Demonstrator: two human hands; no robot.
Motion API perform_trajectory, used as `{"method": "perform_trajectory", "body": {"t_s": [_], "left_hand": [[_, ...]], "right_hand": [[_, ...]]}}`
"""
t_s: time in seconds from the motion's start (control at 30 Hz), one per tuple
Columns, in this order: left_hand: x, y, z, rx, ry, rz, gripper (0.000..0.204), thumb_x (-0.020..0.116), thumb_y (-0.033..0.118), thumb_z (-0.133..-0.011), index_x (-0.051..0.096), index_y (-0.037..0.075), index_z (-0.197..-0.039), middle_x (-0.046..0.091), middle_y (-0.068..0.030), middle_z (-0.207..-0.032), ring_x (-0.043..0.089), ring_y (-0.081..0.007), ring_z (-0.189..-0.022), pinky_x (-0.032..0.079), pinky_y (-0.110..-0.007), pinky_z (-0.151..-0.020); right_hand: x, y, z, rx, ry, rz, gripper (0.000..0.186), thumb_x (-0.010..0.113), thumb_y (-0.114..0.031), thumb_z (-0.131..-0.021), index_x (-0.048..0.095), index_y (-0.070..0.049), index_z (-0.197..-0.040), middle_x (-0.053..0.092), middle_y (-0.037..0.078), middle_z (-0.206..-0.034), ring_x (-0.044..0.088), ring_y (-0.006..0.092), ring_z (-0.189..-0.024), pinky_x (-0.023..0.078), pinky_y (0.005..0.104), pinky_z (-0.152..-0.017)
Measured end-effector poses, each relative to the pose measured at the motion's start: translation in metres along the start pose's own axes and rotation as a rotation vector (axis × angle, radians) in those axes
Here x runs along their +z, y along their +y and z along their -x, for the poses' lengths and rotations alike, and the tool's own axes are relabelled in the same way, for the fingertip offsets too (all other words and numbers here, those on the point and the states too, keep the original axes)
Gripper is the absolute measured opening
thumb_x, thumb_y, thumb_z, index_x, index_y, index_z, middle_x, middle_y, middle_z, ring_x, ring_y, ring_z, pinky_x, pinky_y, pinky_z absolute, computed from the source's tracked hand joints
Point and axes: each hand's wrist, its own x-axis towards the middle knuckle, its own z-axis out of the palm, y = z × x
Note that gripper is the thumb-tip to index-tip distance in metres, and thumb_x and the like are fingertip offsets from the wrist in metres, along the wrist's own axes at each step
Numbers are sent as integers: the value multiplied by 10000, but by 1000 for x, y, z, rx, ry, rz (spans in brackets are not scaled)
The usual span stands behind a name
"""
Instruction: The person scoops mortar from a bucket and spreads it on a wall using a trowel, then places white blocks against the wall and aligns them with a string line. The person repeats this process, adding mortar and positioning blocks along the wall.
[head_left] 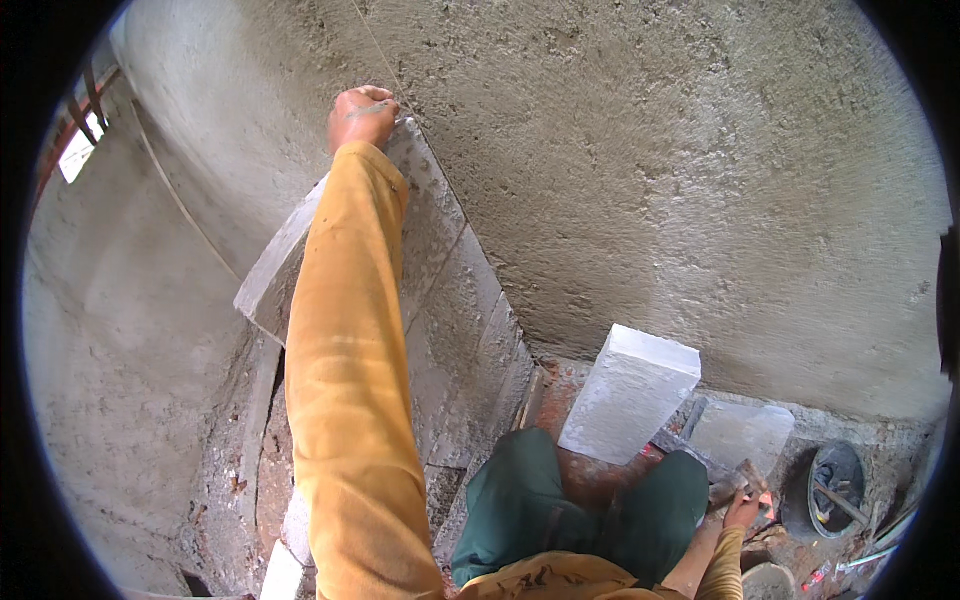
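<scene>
My left hand (pixel 363 115) is stretched far out, its fingers closed at the top end of a wall of pale blocks (pixel 460 290). A thin string (pixel 375 40) runs down the plaster to these fingers; whether they grip it, or something small, is hidden. Low on the right, my right hand (pixel 742 512) is wrapped round the worn, mortar-smeared handle of a tool (pixel 733 486). Its far end reaches toward a dark, flat metal piece, and its kind cannot be made out. Left of that hand, a loose white block (pixel 632 393) leans upright on the floor.
Rough plastered wall (pixel 700 180) fills the right and far side. A flat grey slab (pixel 742 432) lies by its foot, beside a black bucket (pixel 835 490) with tools in it. A smooth curved wall (pixel 130 330) with a small opening rises at left. Debris litters the floor.
</scene>
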Motion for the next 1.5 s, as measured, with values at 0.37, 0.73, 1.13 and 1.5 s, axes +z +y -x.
{"method": "perform_trajectory", "body": {"t_s": [0.37,0.73,1.13,1.5], "left_hand": [[-2,7,12,119,-23,17,165,688,157,-685,718,70,-823,692,-77,-811,650,-177,-771,501,-304,-734],[-1,7,23,215,25,-150,156,657,201,-723,725,169,-860,694,-92,-928,654,-281,-910,505,-377,-804],[-2,8,14,239,-77,-139,160,704,219,-739,729,164,-887,695,-85,-925,655,-257,-906,503,-366,-794],[-1,2,7,312,-81,-100,149,721,213,-739,729,130,-863,692,-103,-891,657,-258,-869,497,-370,-781]], "right_hand": [[-54,-89,-41,-9,100,-316,368,570,-185,-894,521,45,-1177,579,173,-1109,541,256,-973,397,338,-889],[-54,-178,-49,-163,71,-699,291,544,-158,-920,534,6,-1161,582,58,-979,516,116,-843,431,249,-707],[-89,-404,-64,-772,-207,-791,338,503,-180,-924,515,18,-1198,557,71,-1003,520,70,-719,424,216,-580],[-76,-458,-45,-802,-318,-792,383,504,-248,-955,506,18,-1230,597,29,-790,479,56,-574,413,226,-520]]}}
